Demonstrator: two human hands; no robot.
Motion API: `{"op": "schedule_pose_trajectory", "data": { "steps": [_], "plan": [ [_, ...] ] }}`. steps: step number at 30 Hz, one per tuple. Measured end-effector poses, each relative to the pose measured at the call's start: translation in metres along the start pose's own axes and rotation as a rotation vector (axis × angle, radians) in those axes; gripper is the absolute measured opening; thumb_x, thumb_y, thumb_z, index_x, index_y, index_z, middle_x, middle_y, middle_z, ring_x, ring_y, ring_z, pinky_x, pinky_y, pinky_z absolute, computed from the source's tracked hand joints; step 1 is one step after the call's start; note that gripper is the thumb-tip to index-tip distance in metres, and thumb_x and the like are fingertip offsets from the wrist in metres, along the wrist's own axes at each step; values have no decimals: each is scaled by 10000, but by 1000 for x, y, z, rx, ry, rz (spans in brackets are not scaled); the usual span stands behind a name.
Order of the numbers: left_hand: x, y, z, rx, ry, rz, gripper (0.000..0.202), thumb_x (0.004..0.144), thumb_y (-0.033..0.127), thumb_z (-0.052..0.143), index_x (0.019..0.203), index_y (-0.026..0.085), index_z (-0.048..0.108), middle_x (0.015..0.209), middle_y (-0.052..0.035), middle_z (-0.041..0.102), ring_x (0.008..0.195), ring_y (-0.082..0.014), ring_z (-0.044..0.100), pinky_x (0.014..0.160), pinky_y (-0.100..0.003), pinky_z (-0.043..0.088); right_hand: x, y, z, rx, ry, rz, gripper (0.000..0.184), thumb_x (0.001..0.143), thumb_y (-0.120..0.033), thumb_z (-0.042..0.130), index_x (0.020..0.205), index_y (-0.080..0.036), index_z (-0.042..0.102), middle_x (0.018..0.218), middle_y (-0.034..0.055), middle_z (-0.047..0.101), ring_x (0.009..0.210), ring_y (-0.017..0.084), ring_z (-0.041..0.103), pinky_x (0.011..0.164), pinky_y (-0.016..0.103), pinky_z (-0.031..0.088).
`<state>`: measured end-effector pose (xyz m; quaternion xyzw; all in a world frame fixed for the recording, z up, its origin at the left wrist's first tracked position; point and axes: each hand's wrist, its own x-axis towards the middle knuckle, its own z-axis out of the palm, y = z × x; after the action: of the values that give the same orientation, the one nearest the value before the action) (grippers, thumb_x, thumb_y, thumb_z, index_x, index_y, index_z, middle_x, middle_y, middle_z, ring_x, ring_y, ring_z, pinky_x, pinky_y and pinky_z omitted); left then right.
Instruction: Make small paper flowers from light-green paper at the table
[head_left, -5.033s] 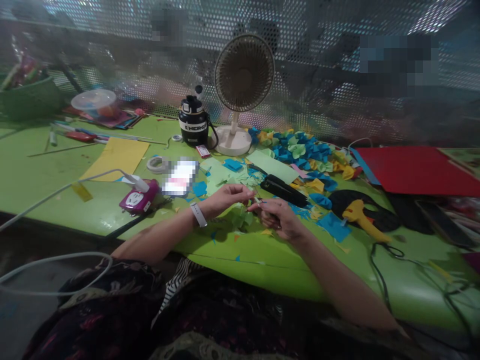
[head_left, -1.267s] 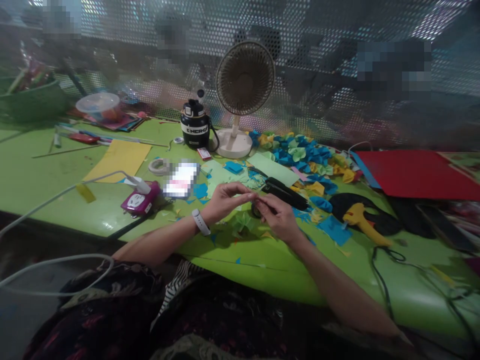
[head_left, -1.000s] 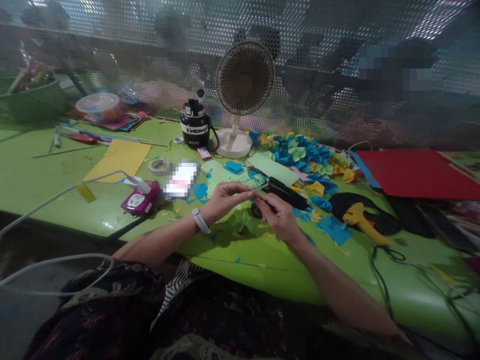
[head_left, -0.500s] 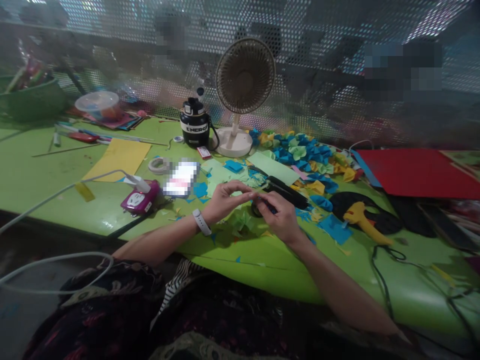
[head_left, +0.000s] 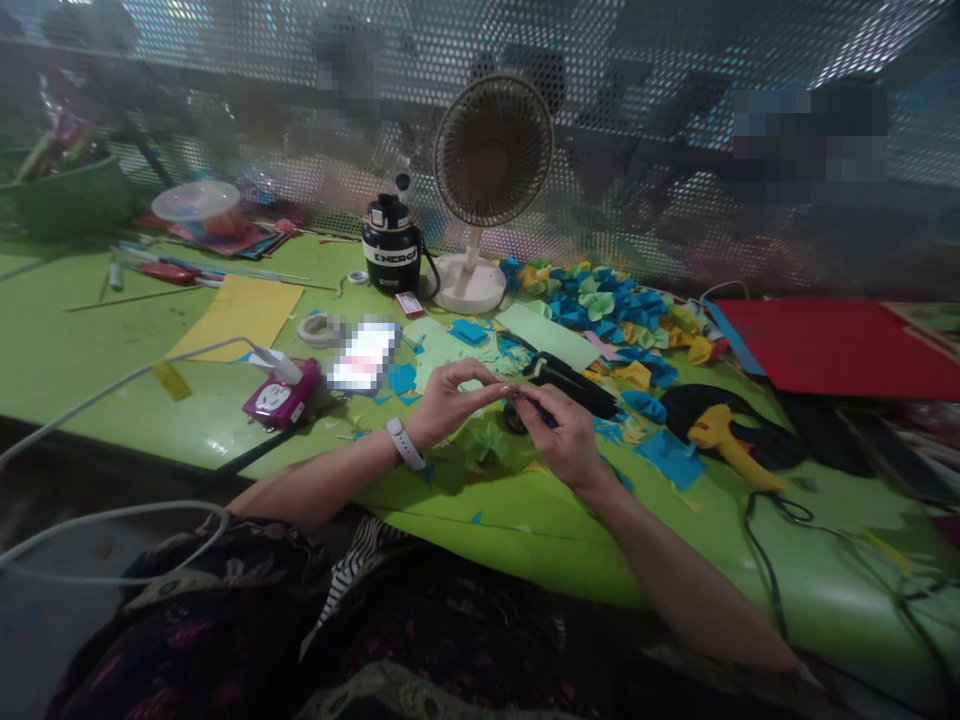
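My left hand [head_left: 448, 400], with a white band on its wrist, is curled, thumb and forefinger pinched toward my right hand. My right hand [head_left: 564, 436] is closed in a pinch, and a small dark bluish bit shows between its fingers. The fingertips of both hands meet just above the green table [head_left: 112, 380]. What they pinch is too small to name. A folded green paper piece [head_left: 487, 440] lies on the table right under the hands, among paper scraps.
A black tool [head_left: 574, 381] lies just behind my right hand, a yellow glue gun [head_left: 720, 436] to its right. Behind are a pile of folded paper flowers [head_left: 607, 303], a fan [head_left: 491, 160], a black jug [head_left: 390, 256], a red sheet [head_left: 832, 345] and a pink power strip [head_left: 277, 397].
Five seconds ago both hands held the green paper piece; it now lies on the table below them. In the last second the hands have hardly moved; the dark bit appeared in the right fingers.
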<state>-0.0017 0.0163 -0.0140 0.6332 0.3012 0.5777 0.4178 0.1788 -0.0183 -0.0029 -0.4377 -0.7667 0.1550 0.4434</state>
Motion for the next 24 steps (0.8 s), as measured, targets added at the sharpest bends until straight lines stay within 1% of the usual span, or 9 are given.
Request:
{"op": "schedule_pose_trajectory", "data": {
  "steps": [5,11,19,22,24],
  "plan": [
    [-1,-2,-1,-1,-41,-1,172,779,370,772,797,199,758,804,-53,726,762,-149,653,755,-313,519,2,0,-2,30,-13,17,272,953,-379,528,1011,-207,730,834,64,694,738,190,635,704,331,513],
    [-1,-3,-2,13,-32,-13,184,772,389,771,755,207,752,774,-49,724,742,-153,647,746,-323,525,4,-3,-4,60,-74,34,326,955,-391,492,995,-196,750,725,52,646,652,178,584,632,320,482],
    [-2,-1,0,-21,-54,-4,192,779,377,770,737,192,740,779,-49,730,741,-143,654,744,-307,524,4,1,-6,100,-80,13,290,938,-330,511,940,-176,756,705,38,638,612,153,563,580,286,454],
    [-2,1,1,-43,-62,-28,201,770,387,777,736,191,743,778,-47,732,739,-143,659,746,-308,530,4,4,-5,122,-78,3,289,938,-339,515,927,-175,752,708,36,640,609,149,564,573,279,455],
    [-3,2,1,-58,-63,-56,210,759,397,786,733,193,745,779,-47,732,736,-145,662,739,-311,534,4,6,-5,125,-82,0,284,935,-349,520,887,-180,744,705,36,639,620,153,570,582,282,459]
  ]
}}
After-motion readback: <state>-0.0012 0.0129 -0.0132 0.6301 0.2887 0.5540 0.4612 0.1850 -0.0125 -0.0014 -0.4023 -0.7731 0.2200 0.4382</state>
